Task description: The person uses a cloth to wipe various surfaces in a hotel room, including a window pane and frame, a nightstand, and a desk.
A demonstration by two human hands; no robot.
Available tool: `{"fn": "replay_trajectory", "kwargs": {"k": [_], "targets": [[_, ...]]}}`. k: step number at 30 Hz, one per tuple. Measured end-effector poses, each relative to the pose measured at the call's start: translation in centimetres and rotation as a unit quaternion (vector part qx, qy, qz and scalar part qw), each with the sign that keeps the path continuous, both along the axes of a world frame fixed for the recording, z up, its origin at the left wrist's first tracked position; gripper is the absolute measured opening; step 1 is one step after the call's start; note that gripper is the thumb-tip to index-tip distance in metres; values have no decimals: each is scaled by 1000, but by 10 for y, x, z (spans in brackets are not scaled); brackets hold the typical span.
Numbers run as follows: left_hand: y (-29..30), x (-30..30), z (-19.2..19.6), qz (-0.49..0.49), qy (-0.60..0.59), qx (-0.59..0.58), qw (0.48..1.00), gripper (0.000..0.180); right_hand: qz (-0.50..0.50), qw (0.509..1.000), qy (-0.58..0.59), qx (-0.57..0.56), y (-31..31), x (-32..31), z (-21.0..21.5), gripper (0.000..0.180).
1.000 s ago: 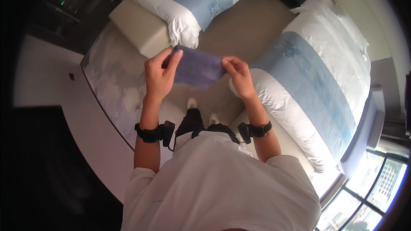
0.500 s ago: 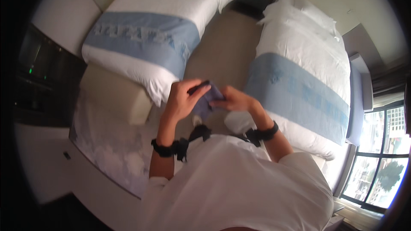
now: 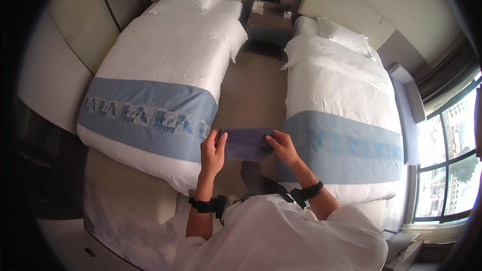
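A purple-grey cloth (image 3: 247,144), folded into a rectangle, is stretched between my two hands in front of me. My left hand (image 3: 213,154) pinches its left end with the thumb on top. My right hand (image 3: 282,148) grips the opposite end the same way, thumb also showing on the near face. The fingers behind the cloth are hidden. Black bands circle both of my wrists. Below the cloth lies the carpeted strip between two beds.
To the left is a bed (image 3: 165,55) with a blue-grey runner (image 3: 150,108); to the right stands a similar bed (image 3: 336,85). A nightstand (image 3: 270,24) sits between their heads. A beige bench (image 3: 130,185) is at the left bed's foot. Windows (image 3: 447,170) line the right side.
The cloth, bunched between my close hands before, is now spread flat and taut. My hands have moved apart, and the view has tilted up toward the headboards.
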State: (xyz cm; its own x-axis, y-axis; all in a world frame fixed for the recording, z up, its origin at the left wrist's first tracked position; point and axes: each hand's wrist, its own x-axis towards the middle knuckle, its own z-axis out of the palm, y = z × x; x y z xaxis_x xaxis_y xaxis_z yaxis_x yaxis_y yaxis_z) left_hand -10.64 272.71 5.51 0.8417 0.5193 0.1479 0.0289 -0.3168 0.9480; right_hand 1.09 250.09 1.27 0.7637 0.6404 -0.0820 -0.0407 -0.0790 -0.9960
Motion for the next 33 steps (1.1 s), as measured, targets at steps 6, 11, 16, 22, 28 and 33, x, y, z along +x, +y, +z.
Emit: {"fn": "replay_trajectory", "kwargs": {"k": [6,11,16,22,28,33], "targets": [[33,106,-35,-94,27,12,995,19,-167,986,-3,21,26,93,-28,21],[57,189,-28,-173,39,69,982,21,-182,982,12,52,40,176,-48,21],[93,267,-37,-212,141,14,967,20,-186,982,12,29,53,245,-33,21],[168,324,-57,-219,229,8,948,16,-361,925,114,33,51,298,-124,22],[219,388,-99,-228,266,13,937,19,-527,821,182,-119,9,328,-214,20],[274,467,-131,-242,266,-10,933,24,-580,757,277,-119,6,391,-219,15]]}}
